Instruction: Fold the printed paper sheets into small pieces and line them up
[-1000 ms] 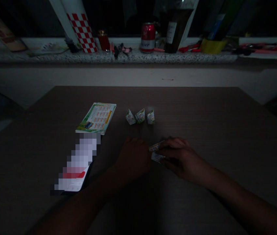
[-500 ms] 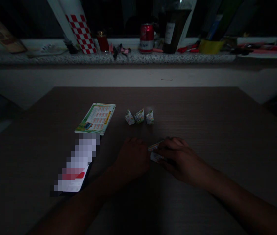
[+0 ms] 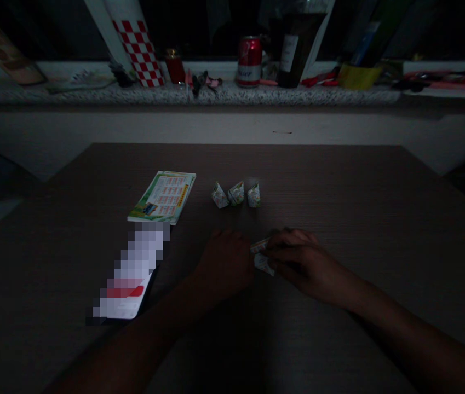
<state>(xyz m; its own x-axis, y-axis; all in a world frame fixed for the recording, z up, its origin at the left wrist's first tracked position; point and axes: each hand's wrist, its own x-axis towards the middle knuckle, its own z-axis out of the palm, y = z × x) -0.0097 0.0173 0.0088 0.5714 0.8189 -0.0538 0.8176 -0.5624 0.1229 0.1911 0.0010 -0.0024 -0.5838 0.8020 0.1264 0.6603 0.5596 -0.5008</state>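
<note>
Small folded printed-paper piece (image 3: 263, 264), well short of far edge of brown desk (image 3: 331, 180): likely light, crisp; pinch by folds. Right hand (image 3: 300, 260) pinching it; left hand (image 3: 227, 260) grip hidden, can't tell.

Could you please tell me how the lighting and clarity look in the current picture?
Head view: dim overall, left hand darker than right hand; head view: phone glows brightest, mostly pixelated; head view: print on the paper between them unreadable.

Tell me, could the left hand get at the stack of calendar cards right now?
Probably yes: nothing seems to stand between the left hand and the stack of calendar cards, though that hand looks busy at the folded paper.
</note>
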